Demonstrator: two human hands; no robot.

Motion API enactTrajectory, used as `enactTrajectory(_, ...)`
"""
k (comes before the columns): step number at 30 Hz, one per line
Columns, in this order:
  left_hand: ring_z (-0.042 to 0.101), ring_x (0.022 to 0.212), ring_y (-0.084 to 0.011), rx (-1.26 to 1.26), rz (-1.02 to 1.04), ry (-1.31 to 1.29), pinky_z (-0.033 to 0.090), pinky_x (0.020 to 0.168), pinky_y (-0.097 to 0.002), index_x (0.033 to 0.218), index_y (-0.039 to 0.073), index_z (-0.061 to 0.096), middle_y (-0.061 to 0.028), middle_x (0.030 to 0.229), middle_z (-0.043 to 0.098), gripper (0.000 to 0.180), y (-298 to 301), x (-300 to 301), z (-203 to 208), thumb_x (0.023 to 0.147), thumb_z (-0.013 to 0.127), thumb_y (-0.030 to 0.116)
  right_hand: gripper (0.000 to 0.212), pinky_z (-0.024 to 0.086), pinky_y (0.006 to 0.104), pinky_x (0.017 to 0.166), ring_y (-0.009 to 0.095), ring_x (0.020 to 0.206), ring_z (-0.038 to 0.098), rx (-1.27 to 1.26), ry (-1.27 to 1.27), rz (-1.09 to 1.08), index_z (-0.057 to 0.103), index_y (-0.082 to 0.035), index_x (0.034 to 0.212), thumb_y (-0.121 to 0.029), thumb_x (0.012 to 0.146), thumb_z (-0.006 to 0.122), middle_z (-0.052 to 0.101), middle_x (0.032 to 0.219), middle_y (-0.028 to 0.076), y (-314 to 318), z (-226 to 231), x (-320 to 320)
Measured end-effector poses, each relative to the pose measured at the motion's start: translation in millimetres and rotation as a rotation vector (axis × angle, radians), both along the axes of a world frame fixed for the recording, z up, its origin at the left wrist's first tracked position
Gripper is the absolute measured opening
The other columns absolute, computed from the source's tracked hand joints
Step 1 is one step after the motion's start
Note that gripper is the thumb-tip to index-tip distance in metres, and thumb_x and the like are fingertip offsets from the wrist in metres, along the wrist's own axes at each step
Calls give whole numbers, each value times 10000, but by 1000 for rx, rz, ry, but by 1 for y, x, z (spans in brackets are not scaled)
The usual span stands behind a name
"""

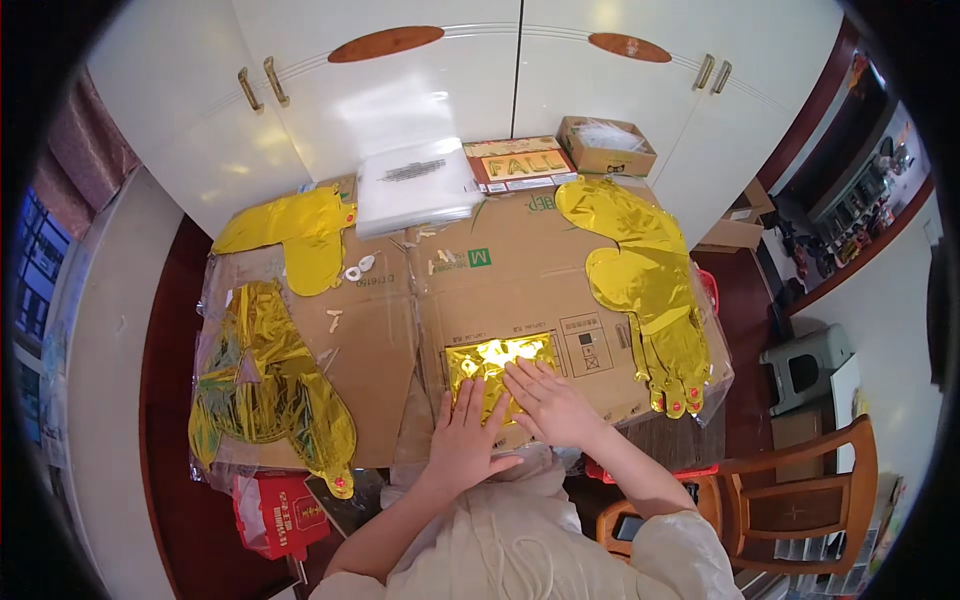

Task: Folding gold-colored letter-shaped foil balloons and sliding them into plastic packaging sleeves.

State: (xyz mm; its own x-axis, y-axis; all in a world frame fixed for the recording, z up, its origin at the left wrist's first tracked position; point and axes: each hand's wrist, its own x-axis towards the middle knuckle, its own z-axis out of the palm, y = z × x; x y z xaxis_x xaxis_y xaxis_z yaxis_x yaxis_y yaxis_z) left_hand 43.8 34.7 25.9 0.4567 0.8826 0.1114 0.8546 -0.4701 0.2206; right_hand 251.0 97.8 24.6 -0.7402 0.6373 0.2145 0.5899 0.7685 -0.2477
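A folded sheet of shiny gold foil (500, 355) lies near the front middle of the cardboard. My left hand (466, 438) rests on its near left part, fingers stretched out and thumb spread to the side. Across its right part lies my right hand (548, 402), flat with the fingers extended. Neither hand grips anything; both press on the foil from above. To the right is a flat gold foil balloon (650, 290) with finger-like ends and red dots. A crinkled gold foil balloon (268, 375) is at the left, and another flat one (310, 240) lies behind it.
Flattened cardboard (375, 400) covers the table. At the back stand a stack of clear plastic bags (415, 190), a printed orange box (520, 165) and an open carton (608, 148). Small white rolls (360, 268) lie mid-left. A wooden chair (800, 500) stands at the right, a red bag (275, 520) at the left.
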Motion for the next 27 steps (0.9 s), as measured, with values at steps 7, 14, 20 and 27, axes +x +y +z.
enactTrajectory(7,266,1416,-441,19,-42,-12,209,1123,-620,1460,69,392,-310,1490,304,961,1,-6,-4,773,590,711,717,268,464,1156,345,1409,336,-26,-31,-15,446,37,1389,-480,906,558,401,1484,204,-6,7,0)
enactTrajectory(14,234,1430,-444,39,15,-61,196,1128,-620,1438,-70,338,-322,1499,281,1063,12,-19,2,780,554,736,779,266,476,1153,357,1406,337,10,-48,-11,432,45,1394,-550,901,533,391,1488,212,-8,6,0)
enactTrajectory(20,201,1449,-422,17,15,50,158,1143,-614,1462,-56,308,-318,1513,259,1121,21,-26,-7,762,492,800,804,239,486,1161,362,1421,302,19,-95,-24,418,50,1400,-576,904,506,372,1496,218,-10,6,-2)
enactTrajectory(27,190,1463,-379,-36,-4,97,137,1131,-649,1474,-6,331,-275,1539,244,1103,17,-29,-1,737,538,788,907,214,486,1171,364,1437,268,-60,-122,-21,371,58,1424,-615,847,562,331,1515,230,-20,12,0)
